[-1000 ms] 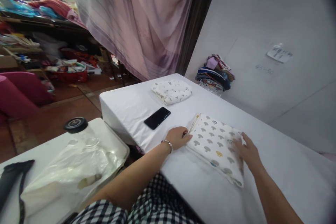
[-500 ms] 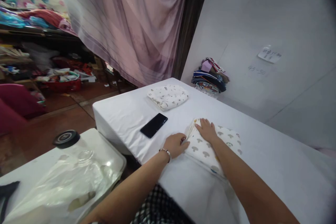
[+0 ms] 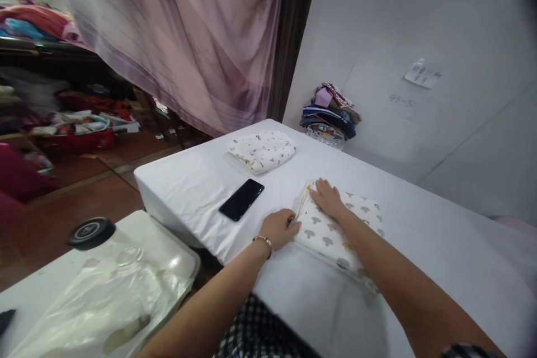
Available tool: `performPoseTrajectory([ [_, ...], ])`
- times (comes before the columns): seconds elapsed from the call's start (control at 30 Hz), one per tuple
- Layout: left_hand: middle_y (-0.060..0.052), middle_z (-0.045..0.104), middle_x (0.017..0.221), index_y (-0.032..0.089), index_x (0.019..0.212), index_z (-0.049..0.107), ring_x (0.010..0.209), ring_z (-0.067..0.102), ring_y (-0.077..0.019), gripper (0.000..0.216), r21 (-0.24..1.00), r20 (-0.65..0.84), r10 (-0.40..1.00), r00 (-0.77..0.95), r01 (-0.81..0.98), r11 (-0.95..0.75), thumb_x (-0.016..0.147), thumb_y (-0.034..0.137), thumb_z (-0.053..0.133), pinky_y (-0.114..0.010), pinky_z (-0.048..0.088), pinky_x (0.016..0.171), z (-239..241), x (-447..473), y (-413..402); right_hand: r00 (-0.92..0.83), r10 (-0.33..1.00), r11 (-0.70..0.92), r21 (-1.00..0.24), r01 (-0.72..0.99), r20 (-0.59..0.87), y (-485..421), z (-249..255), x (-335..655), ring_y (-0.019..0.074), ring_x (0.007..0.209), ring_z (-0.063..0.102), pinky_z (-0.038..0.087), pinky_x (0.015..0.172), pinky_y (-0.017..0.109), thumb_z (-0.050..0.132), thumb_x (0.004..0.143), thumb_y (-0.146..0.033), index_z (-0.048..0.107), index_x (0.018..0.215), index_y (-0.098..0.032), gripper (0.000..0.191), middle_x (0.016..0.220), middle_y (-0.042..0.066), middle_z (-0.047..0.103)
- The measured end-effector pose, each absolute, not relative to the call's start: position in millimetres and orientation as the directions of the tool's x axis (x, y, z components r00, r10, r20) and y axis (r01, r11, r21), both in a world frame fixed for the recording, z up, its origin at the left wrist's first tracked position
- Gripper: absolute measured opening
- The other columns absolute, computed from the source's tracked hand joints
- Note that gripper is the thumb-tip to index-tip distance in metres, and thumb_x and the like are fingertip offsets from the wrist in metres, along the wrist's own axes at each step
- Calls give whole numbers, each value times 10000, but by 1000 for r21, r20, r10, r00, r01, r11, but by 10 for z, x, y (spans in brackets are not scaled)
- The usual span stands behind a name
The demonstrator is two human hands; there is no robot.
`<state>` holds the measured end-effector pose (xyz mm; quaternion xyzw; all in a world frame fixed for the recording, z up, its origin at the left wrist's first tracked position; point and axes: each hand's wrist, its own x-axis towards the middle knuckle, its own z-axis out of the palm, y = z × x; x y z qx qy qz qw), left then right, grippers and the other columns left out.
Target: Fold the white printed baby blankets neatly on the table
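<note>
A white cloth printed with grey mushrooms (image 3: 322, 234) lies folded on the white-covered table (image 3: 285, 282). At its left edge my left hand (image 3: 278, 228) is closed, with thumb and curled fingers pinching the folded layers. My right hand (image 3: 327, 198) rests flat on the top of the same cloth near its far left corner, fingers stretched out and holding nothing. Part of the cloth is hidden beneath my right forearm. Farther back lies a second folded cloth (image 3: 262, 151), white with small prints. A black phone (image 3: 242, 199) lies left of my hands.
To the lower left, a white surface (image 3: 138, 224) bears clear plastic wrapping (image 3: 113, 296) and a black round object (image 3: 91, 232). Folded clothes (image 3: 329, 114) are stacked by the wall. A pink curtain (image 3: 201, 39) hangs behind the table.
The camera view has turned slightly right, so most things sit a little farther left. My right hand still lies on the cloth, and my left stays at its edge.
</note>
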<state>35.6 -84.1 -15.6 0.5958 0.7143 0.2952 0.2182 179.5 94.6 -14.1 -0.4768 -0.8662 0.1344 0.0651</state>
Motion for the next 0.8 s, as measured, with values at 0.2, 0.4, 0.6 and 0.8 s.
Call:
performPoseTrajectory([
  [0.2,-13,673,872,239,935,613,773,599,-170,261,681,21,978,-207,719,138,796,429,499,-271,406,696,-193,340,-818,-572,820,549,-250,798,-24,814,-173,1719,245,1387,144,43,1104,494,303,905,-514,303,1414,-139,632,1497,106,248],
  [0.4,-8,668,888,231,978,609,785,592,-166,309,708,55,979,-194,700,98,800,454,490,-275,422,714,-221,313,-831,-509,861,476,-322,818,-21,851,85,1860,235,1394,125,105,1112,482,272,909,-500,320,1410,-155,610,1508,94,213],
  [0.6,-15,661,911,230,986,610,787,596,-172,313,747,59,970,-235,655,113,789,450,506,-285,435,721,-215,329,-858,-259,943,331,-604,725,207,667,300,2796,270,1341,292,237,1098,450,458,820,-540,459,1325,-212,602,1433,74,388],
  [0.8,-84,611,1165,190,1201,523,911,610,-207,514,829,-68,958,-280,519,210,788,495,510,-308,442,830,-101,373,-720,89,983,-179,-955,238,-162,142,33,3669,277,1222,467,495,912,393,651,719,-512,411,1341,-264,711,1412,85,418],
])
